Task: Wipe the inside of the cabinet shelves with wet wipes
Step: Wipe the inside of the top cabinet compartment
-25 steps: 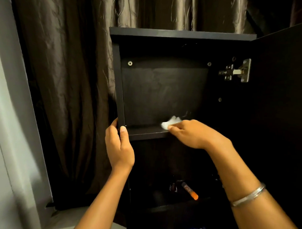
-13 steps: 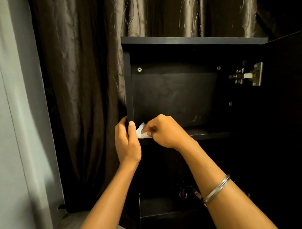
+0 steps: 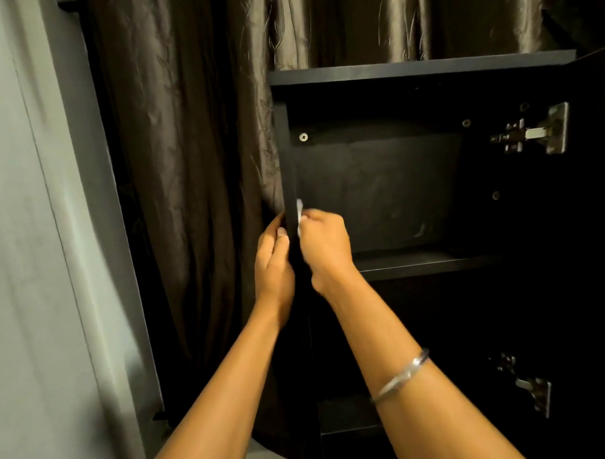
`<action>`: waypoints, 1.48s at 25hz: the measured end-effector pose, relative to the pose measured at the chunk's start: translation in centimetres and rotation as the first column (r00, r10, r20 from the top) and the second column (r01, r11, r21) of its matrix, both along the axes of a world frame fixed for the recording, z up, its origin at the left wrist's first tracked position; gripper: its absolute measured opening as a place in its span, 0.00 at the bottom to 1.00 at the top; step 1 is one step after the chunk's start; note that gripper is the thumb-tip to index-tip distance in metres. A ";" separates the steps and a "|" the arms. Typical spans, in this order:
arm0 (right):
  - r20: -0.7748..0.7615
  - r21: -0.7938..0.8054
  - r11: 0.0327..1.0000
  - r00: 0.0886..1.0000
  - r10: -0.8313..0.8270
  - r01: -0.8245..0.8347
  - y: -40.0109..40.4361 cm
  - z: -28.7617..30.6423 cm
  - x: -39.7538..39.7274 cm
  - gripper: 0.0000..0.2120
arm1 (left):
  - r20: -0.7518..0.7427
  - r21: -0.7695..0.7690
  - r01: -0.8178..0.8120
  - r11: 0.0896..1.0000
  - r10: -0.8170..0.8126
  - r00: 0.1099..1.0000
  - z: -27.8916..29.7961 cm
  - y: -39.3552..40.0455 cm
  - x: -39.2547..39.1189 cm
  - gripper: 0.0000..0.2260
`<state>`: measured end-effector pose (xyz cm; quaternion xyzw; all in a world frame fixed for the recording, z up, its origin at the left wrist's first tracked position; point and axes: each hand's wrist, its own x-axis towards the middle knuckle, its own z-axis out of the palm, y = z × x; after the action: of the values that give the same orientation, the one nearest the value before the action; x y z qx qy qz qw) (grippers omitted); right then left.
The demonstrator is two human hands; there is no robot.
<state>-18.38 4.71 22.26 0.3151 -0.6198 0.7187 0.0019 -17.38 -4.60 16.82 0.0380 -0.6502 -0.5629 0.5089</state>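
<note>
Dark curtain [image 3: 201,150] behind; left hand [image 3: 274,262] grips cabinet [image 3: 420,67] edge, right hand [image 3: 328,245] pinches wipe [image 3: 299,212] on side wall. Next, probably upward strokes.

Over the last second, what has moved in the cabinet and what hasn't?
The right hand, pinching the wet wipe, slid left along the shelf from its middle to the left corner, then up onto the inner face of the left side panel. Nothing was let go or newly taken. The left hand kept its grip on that panel's front edge, and the cabinet door stayed open.
</note>
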 end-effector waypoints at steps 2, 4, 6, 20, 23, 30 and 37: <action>-0.034 -0.135 0.990 0.999 0.022 -0.027 -0.6 4.4 0.8 0.16 | 0.011 -0.029 -0.027 0.999 0.027 1.000 -0.1 -0.1 0.0 0.22; -0.179 -0.208 0.970 0.980 0.086 -0.123 -0.6 6.1 2.2 0.15 | 0.025 -0.045 -0.031 0.999 0.032 0.999 0.0 -0.3 0.1 0.23; -0.322 -0.166 0.975 0.943 0.086 -0.145 0.0 3.2 2.0 0.18 | 0.019 -0.074 0.026 0.997 -0.025 1.000 -0.1 -1.0 -0.1 0.21; -0.410 -0.247 0.943 0.858 -0.310 0.222 0.3 0.6 0.1 0.07 | 0.026 -0.054 0.030 0.998 -0.029 0.999 0.2 -0.4 0.6 0.19; -0.412 -0.119 0.969 0.878 -0.245 0.215 0.9 -1.3 0.0 0.07 | 0.048 0.013 0.101 0.995 -0.102 0.994 0.1 -0.3 0.7 0.18; -0.428 -0.372 0.895 0.810 -0.401 0.246 -1.3 7.0 -0.9 0.12 | 0.060 0.072 0.113 0.991 -0.118 0.991 0.9 0.5 1.7 0.14; -0.405 0.000 0.987 0.903 -0.146 0.160 2.0 -2.6 -1.9 0.07 | 0.067 0.111 0.080 0.991 -0.087 0.994 0.6 1.8 2.2 0.15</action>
<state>-20.26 6.72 19.63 0.4070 -0.6406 0.6256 0.1807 -15.14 -2.85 17.44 0.0584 -0.6376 -0.6163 0.4585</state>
